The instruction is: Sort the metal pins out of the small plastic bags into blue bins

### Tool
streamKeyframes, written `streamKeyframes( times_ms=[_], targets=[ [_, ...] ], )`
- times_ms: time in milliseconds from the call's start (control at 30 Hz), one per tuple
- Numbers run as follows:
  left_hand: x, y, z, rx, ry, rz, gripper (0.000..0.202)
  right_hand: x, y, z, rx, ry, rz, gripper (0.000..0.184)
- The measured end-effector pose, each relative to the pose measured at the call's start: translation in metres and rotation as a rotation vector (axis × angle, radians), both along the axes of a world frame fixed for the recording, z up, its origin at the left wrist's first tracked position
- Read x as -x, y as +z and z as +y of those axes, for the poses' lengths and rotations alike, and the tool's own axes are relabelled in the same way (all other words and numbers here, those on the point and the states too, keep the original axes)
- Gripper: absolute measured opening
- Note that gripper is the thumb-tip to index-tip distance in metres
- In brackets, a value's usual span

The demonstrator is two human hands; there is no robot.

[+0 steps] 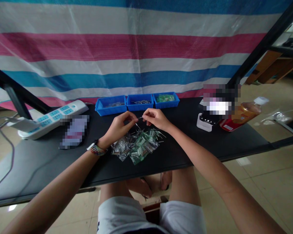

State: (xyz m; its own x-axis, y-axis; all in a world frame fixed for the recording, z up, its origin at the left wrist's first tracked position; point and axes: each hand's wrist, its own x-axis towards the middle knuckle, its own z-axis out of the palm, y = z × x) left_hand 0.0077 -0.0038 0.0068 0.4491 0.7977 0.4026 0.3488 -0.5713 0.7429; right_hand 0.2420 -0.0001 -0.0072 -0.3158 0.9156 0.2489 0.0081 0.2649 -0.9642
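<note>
My left hand (123, 125) and my right hand (157, 118) meet above the pile, fingertips pinched close together. Between them runs a thin metal pin (140, 118), its exact kind too small to make out. Another slim metal piece slants just under my left fingertips. Below lie loose metal pins (158, 134), small clear plastic bags (122, 148) and green plastic bags (142, 148) with small parts inside. Behind my hands stand three blue bins: the left bin (110, 111) holds clear bags, the middle bin (140, 107) metal pins, the right bin (167, 105) green bags.
A white power strip (56, 117) with a plugged-in charger lies at the left, beside a blurred packet (74, 131). At the right are a lit, blurred device, a white case (204, 123) and a drink bottle (243, 113). A striped sheet (136, 48) hangs behind the black table (175, 159).
</note>
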Motion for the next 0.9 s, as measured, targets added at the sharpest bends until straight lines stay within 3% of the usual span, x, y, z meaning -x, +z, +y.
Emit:
streamKeyframes(
  times_ms=[167, 433, 700, 900],
  targets=[
    [-0.0002, 0.0045, -0.0022, -0.033, 0.007, -0.001, 0.027, 0.0012, -0.0009, -0.0007, -0.021, -0.021, -0.014, 0.045],
    [0.0015, 0.0062, -0.0017, -0.053, 0.073, 0.071, 0.039, 0.0014, 0.0049, -0.0032, 0.04, -0.004, 0.11, 0.029],
    [0.001, 0.0067, -0.0024, -0.002, 0.04, 0.068, 0.046, 0.0006, 0.0081, -0.0057, 0.072, 0.007, 0.107, 0.026],
    [0.0031, 0.0028, 0.0011, -0.012, -0.02, 0.119, 0.031, 0.0025, 0.0047, -0.0006, 0.002, -0.095, 0.177, 0.024]
  ],
)
